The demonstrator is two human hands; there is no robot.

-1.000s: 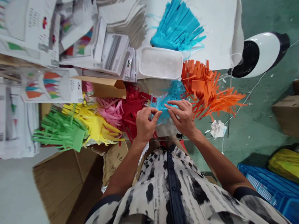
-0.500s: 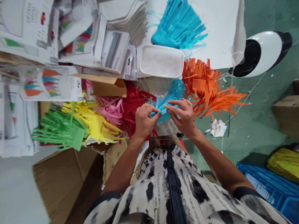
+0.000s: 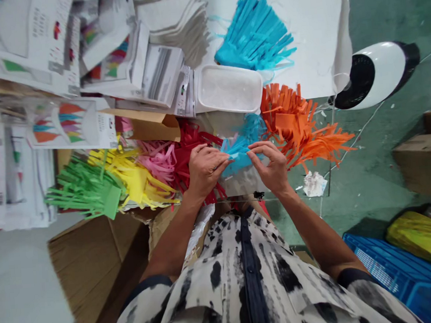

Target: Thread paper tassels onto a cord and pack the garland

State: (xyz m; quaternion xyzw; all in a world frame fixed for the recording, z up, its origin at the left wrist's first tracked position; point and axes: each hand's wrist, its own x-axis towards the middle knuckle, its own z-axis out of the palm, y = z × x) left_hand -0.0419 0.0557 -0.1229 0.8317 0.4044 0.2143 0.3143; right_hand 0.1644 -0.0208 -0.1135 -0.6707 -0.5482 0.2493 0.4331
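Note:
My left hand (image 3: 203,170) and my right hand (image 3: 273,164) both pinch a piece of blue fringed paper (image 3: 240,152) between them, over the near edge of the table. Red fringed paper (image 3: 188,151) lies under my left hand. Orange fringed paper (image 3: 298,125) spreads just right of my right hand. Pink fringed paper (image 3: 159,158), yellow fringed paper (image 3: 134,175) and green fringed paper (image 3: 85,189) lie in a row to the left.
A white plastic tub (image 3: 228,88) sits behind the hands, with another blue fringe pile (image 3: 253,34) beyond it. Printed packaging cards (image 3: 74,118) are stacked at the left. A white fan (image 3: 375,74), cardboard boxes (image 3: 97,270) and a blue crate (image 3: 392,277) stand around.
Both hands have drawn slightly apart while pinching the blue piece, my right hand shifting right and my left hand closing more over it.

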